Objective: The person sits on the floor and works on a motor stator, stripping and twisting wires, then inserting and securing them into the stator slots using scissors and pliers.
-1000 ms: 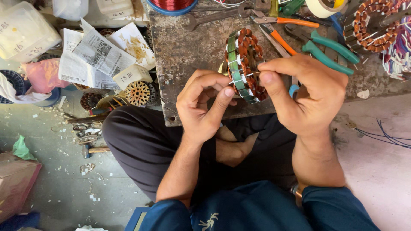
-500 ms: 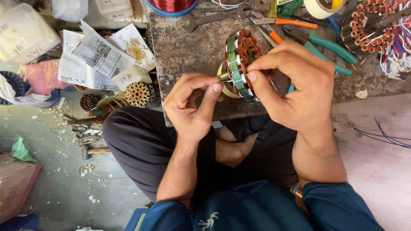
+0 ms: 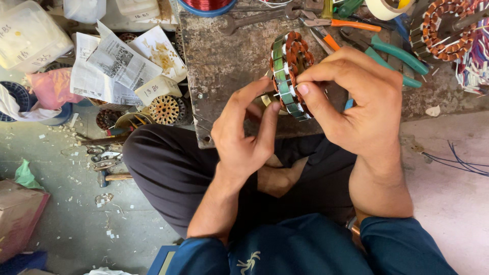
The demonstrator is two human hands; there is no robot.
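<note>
Both hands (image 3: pixel 305 114) hold a copper-wound stator ring (image 3: pixel 288 71) upright.

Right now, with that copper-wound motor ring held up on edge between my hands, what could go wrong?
The stator ring stands on edge, pinched by the right hand with the left hand at its rim; a slip could drop it onto the metal work plate and might nick the copper windings. Pliers and cutters lie just behind it, so a jerk backward may snag them. Fingertips pressing hard on the coils could shift a turn.
</note>
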